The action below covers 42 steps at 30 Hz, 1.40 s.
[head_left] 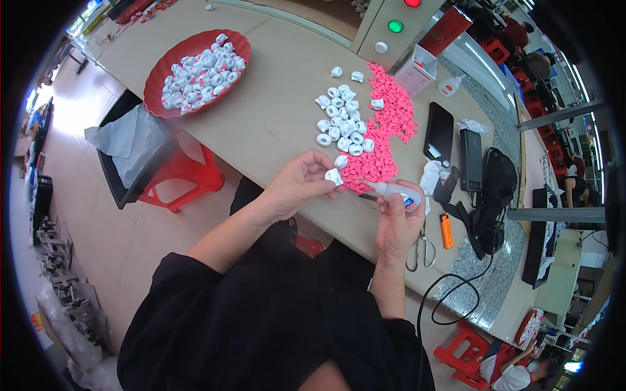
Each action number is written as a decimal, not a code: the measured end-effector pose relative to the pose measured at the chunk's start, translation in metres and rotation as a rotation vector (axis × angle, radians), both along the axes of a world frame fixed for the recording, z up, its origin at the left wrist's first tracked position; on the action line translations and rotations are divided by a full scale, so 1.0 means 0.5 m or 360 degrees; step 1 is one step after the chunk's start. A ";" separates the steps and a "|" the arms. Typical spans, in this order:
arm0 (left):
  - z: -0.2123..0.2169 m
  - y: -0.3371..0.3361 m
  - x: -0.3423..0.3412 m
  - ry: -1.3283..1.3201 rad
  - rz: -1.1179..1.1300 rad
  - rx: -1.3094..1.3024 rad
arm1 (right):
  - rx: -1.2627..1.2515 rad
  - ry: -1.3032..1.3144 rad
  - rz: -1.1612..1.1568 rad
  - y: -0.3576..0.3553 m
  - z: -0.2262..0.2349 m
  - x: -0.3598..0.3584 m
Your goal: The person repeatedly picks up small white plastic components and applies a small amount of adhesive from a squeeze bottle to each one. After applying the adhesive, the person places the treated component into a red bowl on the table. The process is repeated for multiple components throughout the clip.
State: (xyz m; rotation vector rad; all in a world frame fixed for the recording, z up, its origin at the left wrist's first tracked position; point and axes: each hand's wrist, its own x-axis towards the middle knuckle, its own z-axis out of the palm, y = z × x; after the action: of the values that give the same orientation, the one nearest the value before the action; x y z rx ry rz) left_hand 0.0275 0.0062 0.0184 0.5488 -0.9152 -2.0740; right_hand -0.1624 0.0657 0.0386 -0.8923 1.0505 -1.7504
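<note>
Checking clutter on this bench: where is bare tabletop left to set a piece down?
Bare table lies between the red tray and the white pieces, down to the left hand. It is crowded from the pink pile rightward: phone, lighter, scissors, by the right hand.

1 red tray (pixel 156 78) (1 lighter (pixel 447 231))

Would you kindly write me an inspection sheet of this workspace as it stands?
Surface: beige table, bare at the middle.
Job's things: small white piece; glue bottle; white pieces beside pink bits; red tray of pieces.
Clutter: phone, scissors, orange lighter.
Hands: left hand pinches the piece; right hand grips the bottle.
Cables: black cable off the table edge.
Surroundings: red stool, control box.
</note>
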 end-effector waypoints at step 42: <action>-0.040 0.022 -0.039 -0.0391 0.0251 -0.0327 | -0.0322 0.0864 -0.0044 0.011 -0.034 0.023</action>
State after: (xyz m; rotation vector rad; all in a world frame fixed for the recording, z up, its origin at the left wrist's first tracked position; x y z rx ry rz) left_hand 0.0080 0.0172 -0.0017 0.7506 -1.1722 -1.7727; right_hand -0.1507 0.0711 0.0215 -1.5445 1.2383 -1.6964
